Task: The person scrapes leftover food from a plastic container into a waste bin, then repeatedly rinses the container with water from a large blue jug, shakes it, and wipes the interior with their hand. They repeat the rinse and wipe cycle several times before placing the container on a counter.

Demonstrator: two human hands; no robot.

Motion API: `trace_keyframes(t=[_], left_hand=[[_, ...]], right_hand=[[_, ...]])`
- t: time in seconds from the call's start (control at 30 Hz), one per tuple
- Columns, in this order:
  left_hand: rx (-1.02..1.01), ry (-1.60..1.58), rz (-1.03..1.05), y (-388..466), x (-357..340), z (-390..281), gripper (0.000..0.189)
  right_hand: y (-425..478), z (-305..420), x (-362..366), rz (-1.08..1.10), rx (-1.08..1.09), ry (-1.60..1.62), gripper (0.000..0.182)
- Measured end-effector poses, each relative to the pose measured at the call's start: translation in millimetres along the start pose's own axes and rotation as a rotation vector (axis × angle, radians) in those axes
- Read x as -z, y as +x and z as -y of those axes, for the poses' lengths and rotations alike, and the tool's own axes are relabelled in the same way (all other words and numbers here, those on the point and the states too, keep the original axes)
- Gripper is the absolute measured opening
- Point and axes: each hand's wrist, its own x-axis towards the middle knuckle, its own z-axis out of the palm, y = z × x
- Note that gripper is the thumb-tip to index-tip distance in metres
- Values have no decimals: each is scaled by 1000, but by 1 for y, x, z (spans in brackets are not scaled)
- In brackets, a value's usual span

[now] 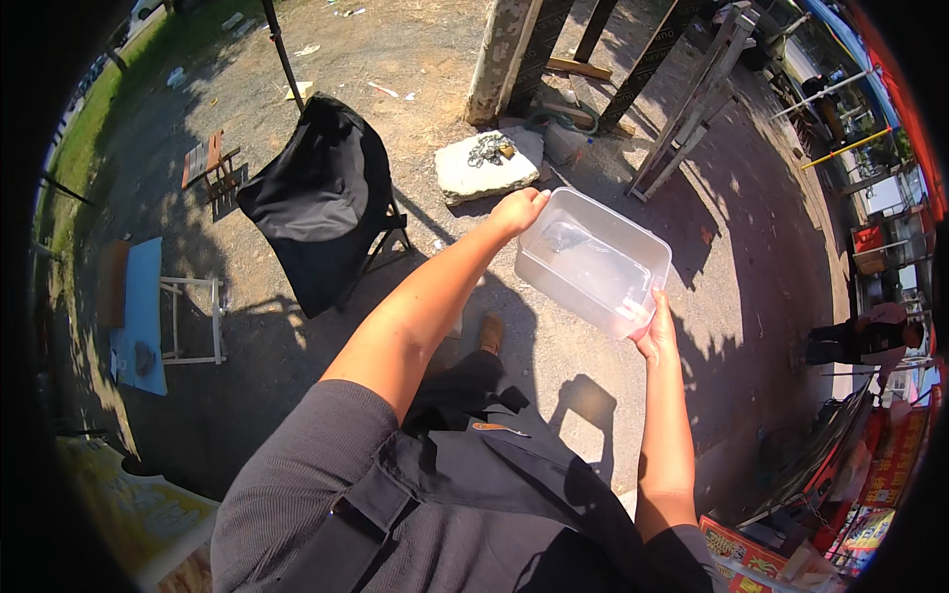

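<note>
A clear plastic container point(593, 259) without a lid is held out in front of my body, above the sunlit ground. My left hand point(519, 213) grips its upper left corner, with the thumb over the rim. At the lower right corner my right hand point(655, 326) holds the wall, thumb near the rim. The inside shows bright reflections; whether it holds any liquid, I cannot tell. Just beyond the container lies a pale stone block point(485, 174) with a metal chain point(488, 150) and a brass-coloured padlock point(507, 151) on top.
A black fabric folding chair point(326, 200) stands at the left, with a small wooden folding chair point(211, 164) and a blue-topped table point(144, 319) beyond. Ahead are a post point(498, 67) and a wooden frame point(693, 100). A person point(864, 342) is at the far right, near stalls.
</note>
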Motion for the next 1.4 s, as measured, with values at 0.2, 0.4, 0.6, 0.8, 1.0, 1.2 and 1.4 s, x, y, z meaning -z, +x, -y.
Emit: trace_keyframes(t=[0.2,0.4,0.6,0.8,1.0,1.2,1.4], left_hand=[[366,-769,416,23,40,-1,85],[319,-1019,225,76,50,12,71],[235,-981,-26,110,53,71,66],[761,-1225,29,169,99,174,52],[923,-1077,-29,378,307,253,53],[726,-847,-229,545,571,212,64],[1126,-955,115,474,399,304,67]], right_hand=[[93,9,-35,139,284,31,63],[176,28,-47,238,-7,149,64],[230,11,-96,212,-153,150,65],[323,-36,-154,-24,-551,-102,56],[570,57,-461,143,-796,-531,57],[662,205,-757,157,-432,-756,68],[679,78,-583,17,-890,-803,69]])
